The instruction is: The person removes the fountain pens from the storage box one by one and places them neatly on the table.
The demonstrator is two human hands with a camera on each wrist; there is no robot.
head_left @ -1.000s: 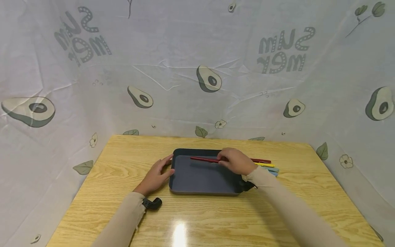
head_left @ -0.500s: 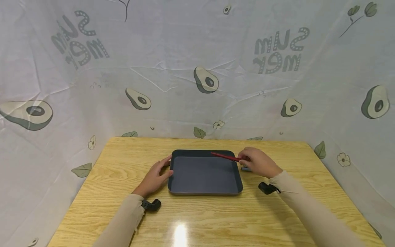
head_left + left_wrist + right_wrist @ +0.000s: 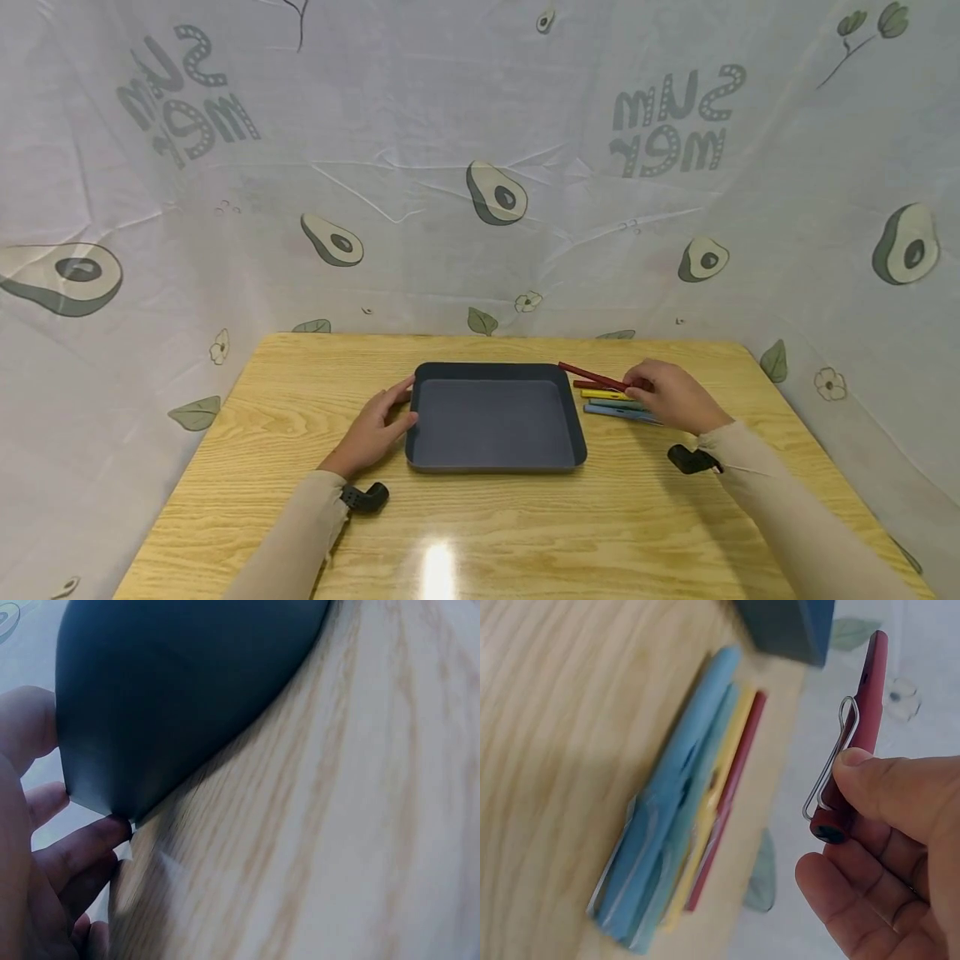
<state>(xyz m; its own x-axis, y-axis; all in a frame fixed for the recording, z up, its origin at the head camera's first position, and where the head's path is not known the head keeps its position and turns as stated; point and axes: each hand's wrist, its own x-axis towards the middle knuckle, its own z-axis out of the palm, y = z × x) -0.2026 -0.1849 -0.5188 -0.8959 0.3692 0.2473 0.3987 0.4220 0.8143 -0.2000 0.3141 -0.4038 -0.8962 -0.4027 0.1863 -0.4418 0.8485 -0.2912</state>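
Note:
My right hand [image 3: 672,396] pinches a dark red pen [image 3: 864,727] by its clip end, between thumb and fingers. In the head view the pen's far end points left, toward the tray's back right corner. Below this hand lie a light blue pen [image 3: 667,791], a teal pen [image 3: 686,802], a yellow pen [image 3: 724,769] and a second red pen [image 3: 735,780], side by side on the table. My left hand [image 3: 373,429] rests against the left side of a dark grey tray [image 3: 491,425], fingers spread along its wall, touching it in the left wrist view.
The wooden table [image 3: 480,533] has a bright glare spot near its front. A pale cloth [image 3: 420,275] printed with avocados hangs behind it and along both sides. Black wrist cameras [image 3: 366,497] sit on both of the person's wrists.
My right hand has moved right with the red pen, from over the tray to over the row of pens. The left hand keeps its place at the tray's left side.

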